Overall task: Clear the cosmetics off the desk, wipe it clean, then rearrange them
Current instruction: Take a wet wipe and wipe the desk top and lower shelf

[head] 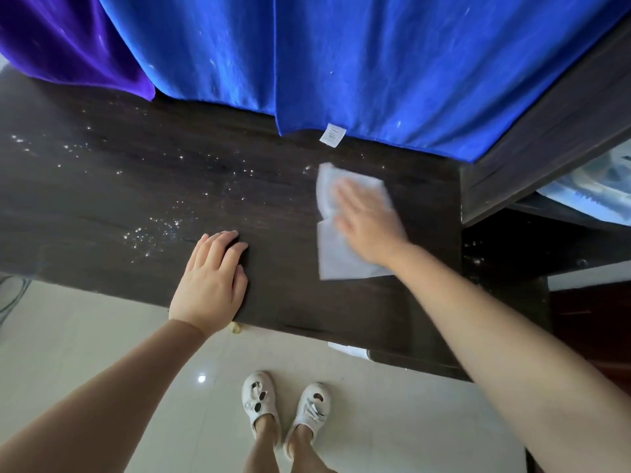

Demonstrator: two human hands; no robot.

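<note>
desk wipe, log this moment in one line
step: wiping | right hand flat on white cloth | left hand braced on desk | white specks remain left

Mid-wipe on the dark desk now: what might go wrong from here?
1. The white specks lie left of the right hand and its wipe; strokes that stay on the right side would likely miss them.
2. The blue cloth hangs onto the desk rear edge and may hide dust or get snagged.

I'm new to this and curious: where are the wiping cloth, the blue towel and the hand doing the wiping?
Wiping cloth (336,257): head view, lower flap.
Blue towel (341,63): head view, middle.
Right hand (370,221): head view, back of hand.
</note>
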